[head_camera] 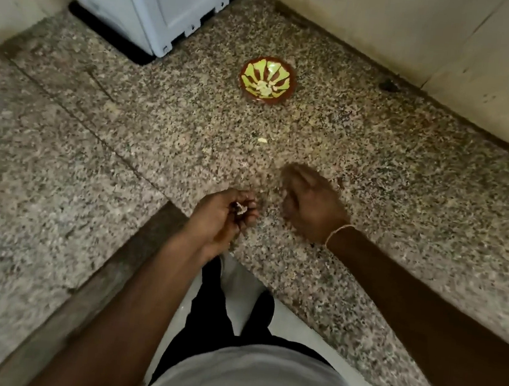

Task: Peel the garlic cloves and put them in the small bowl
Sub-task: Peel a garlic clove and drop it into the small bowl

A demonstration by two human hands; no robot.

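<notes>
Head cam looks down on a speckled granite worktop point(374, 180) w/ both forearms reaching in from the near edge. Left hand point(224, 213) is curled in a loose fist; its fingertips point(249, 214) pinch a small pale bit w/ a dark scrap, prob. a garlic clove point(241, 208) partly in its skin. Can't tell how much skin is left, it's tiny and half hidden by the fingers. Right hand point(308, 203) hovers just beside it, to the right and a bit farther from the body, blurred. Fingers look curled inward, thumb side toward the left hand, but whether that grip has anything in it I can't tell.

Small bowl point(267, 80), red-brown w/ a green petal pattern, sits well apart from both hands, straight ahead toward the far wall, slightly right of the left hand and left of the right hand's knuckles. Pale peeled cloves point(264, 87) are piled at its centre. One pale scrap point(262, 140) lies loose on the worktop between bowl and hands, prob. skin or a chip.

Key relation: the clove is in the left grip, the bowl lies directly forward of it, away from the body. Right hand looks a touch closer to the bowl, so my guess is peel w/ the right fingers first, then either hand carries fwd to drop. Clove's long axis can't be read.

White appliance point(160, 3) stands at the far left corner, clear of that path.
</notes>
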